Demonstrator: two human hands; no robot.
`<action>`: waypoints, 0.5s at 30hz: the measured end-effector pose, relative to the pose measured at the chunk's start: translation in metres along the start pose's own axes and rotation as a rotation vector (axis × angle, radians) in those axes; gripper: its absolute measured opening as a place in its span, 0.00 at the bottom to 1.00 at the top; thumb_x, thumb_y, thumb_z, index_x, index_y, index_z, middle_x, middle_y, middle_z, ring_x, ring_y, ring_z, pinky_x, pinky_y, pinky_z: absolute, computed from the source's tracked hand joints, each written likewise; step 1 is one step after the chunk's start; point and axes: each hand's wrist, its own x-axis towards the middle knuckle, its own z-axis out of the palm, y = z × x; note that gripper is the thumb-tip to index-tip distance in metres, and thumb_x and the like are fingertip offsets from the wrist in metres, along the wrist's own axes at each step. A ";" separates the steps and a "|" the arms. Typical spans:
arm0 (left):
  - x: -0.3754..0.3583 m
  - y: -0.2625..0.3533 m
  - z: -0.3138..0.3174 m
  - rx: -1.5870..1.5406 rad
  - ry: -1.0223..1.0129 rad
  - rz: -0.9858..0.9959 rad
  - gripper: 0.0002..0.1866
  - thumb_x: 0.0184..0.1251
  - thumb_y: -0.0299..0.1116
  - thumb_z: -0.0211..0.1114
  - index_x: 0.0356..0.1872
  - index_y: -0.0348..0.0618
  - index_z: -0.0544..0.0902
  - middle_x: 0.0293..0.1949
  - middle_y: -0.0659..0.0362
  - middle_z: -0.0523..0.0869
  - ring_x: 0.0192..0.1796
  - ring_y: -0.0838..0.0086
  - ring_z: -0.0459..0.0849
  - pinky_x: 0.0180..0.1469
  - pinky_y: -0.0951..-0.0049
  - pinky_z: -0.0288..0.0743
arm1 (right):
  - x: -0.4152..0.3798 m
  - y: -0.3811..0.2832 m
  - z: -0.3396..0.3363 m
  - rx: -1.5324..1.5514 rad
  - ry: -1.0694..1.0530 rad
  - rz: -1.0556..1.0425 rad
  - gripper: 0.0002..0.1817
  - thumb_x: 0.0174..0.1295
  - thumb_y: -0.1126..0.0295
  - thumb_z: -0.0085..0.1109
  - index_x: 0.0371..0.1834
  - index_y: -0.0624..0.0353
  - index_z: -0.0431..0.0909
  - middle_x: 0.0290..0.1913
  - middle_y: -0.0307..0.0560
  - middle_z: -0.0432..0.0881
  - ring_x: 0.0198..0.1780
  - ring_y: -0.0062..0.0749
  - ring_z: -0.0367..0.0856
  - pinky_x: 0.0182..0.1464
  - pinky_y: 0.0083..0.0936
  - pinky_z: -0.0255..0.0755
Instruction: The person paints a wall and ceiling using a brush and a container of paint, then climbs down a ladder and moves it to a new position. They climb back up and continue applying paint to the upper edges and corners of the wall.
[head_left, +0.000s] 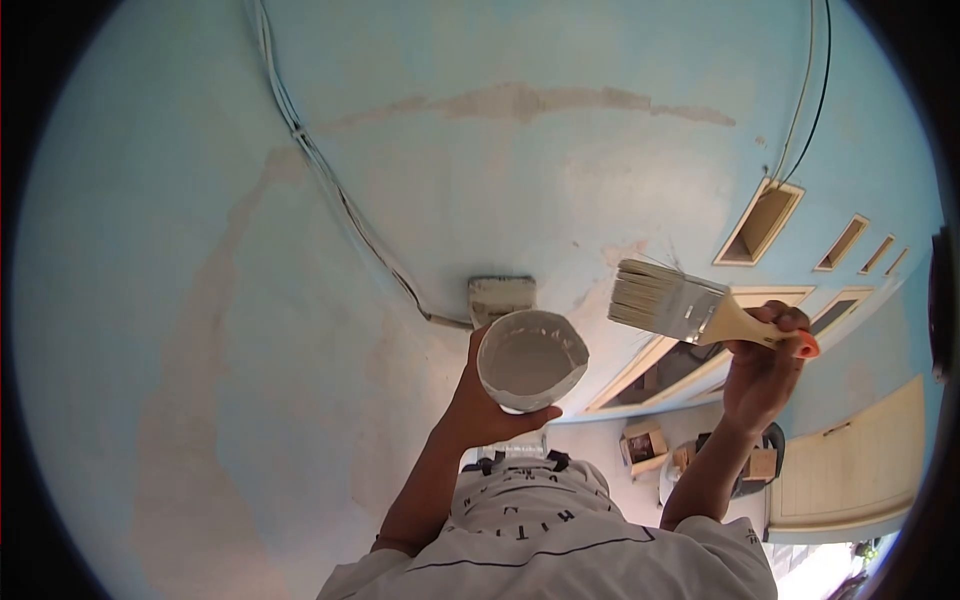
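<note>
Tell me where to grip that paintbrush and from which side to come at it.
Grip the paintbrush by its wooden handle, coming from the orange-tipped end at the right, as the right hand does now. The bristles fan out to the left, so that end stays free. The left hand holds the cup.

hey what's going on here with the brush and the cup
A person holds a small white container of pale paint in the left hand and a wide flat paintbrush in the right hand. The brush is raised clear of the container, bristles pale with paint, toward a light blue wall that shows bare, patched streaks. A cable runs across the wall.
</note>
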 end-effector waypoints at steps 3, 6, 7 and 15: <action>0.000 -0.001 0.006 0.047 -0.002 0.038 0.60 0.44 0.37 0.89 0.75 0.45 0.53 0.66 0.49 0.75 0.70 0.60 0.76 0.70 0.58 0.73 | -0.001 -0.021 0.005 0.072 -0.161 0.010 0.16 0.81 0.56 0.48 0.55 0.59 0.69 0.51 0.54 0.76 0.53 0.45 0.83 0.47 0.34 0.91; 0.002 0.004 0.010 0.063 0.019 0.104 0.62 0.44 0.34 0.89 0.75 0.50 0.50 0.65 0.49 0.76 0.68 0.58 0.78 0.69 0.56 0.75 | -0.002 -0.029 0.010 -0.067 -0.290 -0.070 0.16 0.79 0.53 0.51 0.51 0.55 0.69 0.50 0.51 0.77 0.50 0.45 0.85 0.46 0.37 0.90; 0.002 0.003 0.011 0.056 0.031 0.141 0.62 0.43 0.33 0.89 0.75 0.51 0.51 0.65 0.49 0.76 0.68 0.58 0.78 0.69 0.56 0.75 | -0.001 -0.031 0.017 -0.120 -0.363 -0.076 0.16 0.79 0.52 0.52 0.50 0.54 0.69 0.49 0.51 0.77 0.48 0.44 0.86 0.46 0.39 0.89; -0.003 -0.008 0.011 -0.007 0.037 0.234 0.64 0.38 0.31 0.91 0.75 0.54 0.52 0.66 0.50 0.75 0.68 0.58 0.78 0.68 0.57 0.76 | 0.005 -0.036 0.077 -0.331 -0.421 -0.061 0.23 0.65 0.44 0.66 0.36 0.55 0.77 0.34 0.48 0.83 0.33 0.39 0.89 0.36 0.34 0.89</action>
